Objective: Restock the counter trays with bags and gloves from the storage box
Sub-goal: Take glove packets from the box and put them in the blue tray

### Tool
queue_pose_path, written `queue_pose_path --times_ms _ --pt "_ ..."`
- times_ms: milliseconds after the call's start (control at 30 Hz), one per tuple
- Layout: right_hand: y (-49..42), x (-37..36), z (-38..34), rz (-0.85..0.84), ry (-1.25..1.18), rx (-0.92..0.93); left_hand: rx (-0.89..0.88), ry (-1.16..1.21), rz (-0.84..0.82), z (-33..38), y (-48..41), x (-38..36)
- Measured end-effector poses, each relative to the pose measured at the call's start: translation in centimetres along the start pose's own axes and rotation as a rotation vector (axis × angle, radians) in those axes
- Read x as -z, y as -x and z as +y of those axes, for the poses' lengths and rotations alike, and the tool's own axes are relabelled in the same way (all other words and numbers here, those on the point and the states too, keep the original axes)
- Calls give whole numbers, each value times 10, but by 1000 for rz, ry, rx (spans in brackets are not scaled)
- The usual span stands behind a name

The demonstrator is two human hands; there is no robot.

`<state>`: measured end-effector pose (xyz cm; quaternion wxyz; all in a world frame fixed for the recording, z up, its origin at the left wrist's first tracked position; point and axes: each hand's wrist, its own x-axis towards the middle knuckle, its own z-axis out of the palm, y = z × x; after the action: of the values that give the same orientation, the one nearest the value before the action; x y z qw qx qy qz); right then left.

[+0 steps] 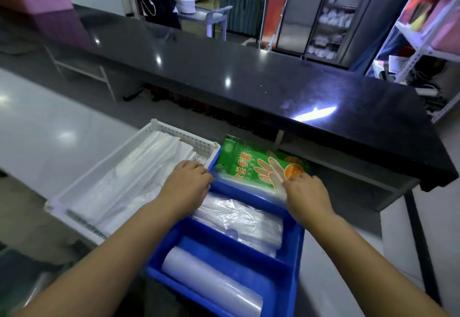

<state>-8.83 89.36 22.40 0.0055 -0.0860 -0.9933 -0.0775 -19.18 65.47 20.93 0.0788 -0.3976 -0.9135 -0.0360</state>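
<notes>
Glove packet [251, 164] in blue tray's [296, 249] far compartment.
Left hand [186, 179], right hand [307, 193] grip its ends; white basket [184, 133] abuts tray's left rim.

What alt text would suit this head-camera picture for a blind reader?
The person's left hand and right hand are at a green glove packet in the far compartment of a blue tray; nearer compartments hold clear bags and a plastic roll.

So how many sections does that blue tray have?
3 in the tray: the far one holds a glove pack, the middle one clear bags, the near one a roll. None seems hidden.
</notes>
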Motion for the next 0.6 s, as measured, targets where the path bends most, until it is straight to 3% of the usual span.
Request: queue_pose_path --times_ms 133,300,600 --pt "14 30 -55 140 -100 59 62 21 85 -28 58 32" --pt "37 62 -174 221 -274 231 174 -7 131 -89 167 63" --pt "88 60 -407 108 -359 595 593 -59 29 -203 418 80"
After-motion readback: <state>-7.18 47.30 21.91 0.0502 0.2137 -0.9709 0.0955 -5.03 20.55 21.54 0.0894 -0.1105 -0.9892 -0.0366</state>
